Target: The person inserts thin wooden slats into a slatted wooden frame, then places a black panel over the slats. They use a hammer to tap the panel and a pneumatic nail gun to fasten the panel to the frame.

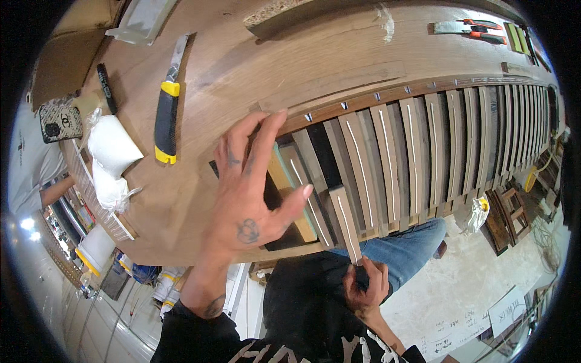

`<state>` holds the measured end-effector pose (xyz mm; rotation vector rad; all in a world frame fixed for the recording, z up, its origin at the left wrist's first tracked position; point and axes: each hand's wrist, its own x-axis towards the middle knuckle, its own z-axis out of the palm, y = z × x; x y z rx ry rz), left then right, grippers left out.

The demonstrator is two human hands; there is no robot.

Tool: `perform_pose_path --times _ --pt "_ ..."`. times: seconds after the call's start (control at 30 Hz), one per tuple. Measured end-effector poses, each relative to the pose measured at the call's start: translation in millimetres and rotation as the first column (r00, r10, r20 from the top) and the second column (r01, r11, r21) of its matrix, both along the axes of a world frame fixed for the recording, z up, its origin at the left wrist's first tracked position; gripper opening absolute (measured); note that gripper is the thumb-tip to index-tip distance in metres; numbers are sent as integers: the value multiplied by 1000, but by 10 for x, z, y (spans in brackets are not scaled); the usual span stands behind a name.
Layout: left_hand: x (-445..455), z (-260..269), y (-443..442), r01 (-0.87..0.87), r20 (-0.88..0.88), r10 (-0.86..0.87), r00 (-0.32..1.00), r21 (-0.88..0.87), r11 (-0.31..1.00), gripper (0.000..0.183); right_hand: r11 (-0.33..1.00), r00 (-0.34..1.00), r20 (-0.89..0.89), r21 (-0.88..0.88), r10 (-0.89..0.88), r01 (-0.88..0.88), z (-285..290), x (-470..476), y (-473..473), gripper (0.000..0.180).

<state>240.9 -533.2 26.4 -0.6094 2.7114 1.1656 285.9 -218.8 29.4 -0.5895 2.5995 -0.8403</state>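
Note:
A long row of narrow wooden slats (383,170) lies side by side on the workbench, many with a thin white line of what looks like glue along the top. My left hand (256,195) is spread over the row's left end, fingertips at the dark wooden rail (327,114) behind it, with nothing seen in its grasp. My right hand (366,285) pinches the near end of one slat (346,222) with a white line on it. That slat juts towards me over the bench's front edge, and a dark gap shows beyond its far end. White marks dot the rail.
A yellow and black utility knife (168,109) lies on the workbench (218,86), left of the rail. Further left are white plastic bags (113,145), a black marker (107,88) and a patterned phone (61,122). Red-handled cutters (485,32) lie at the far right. Part of another person (34,168) shows at the left.

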Motion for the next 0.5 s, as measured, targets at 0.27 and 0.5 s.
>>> perform_pose_path --times 0.27,0.5 --pt "-121 120 226 -50 78 63 995 -159 986 100 1000 999 34 -11 -27 27 94 -48 -70 43" --pt "-184 115 334 -83 141 119 983 -242 967 103 999 999 29 -25 -44 45 105 -42 -98 46"
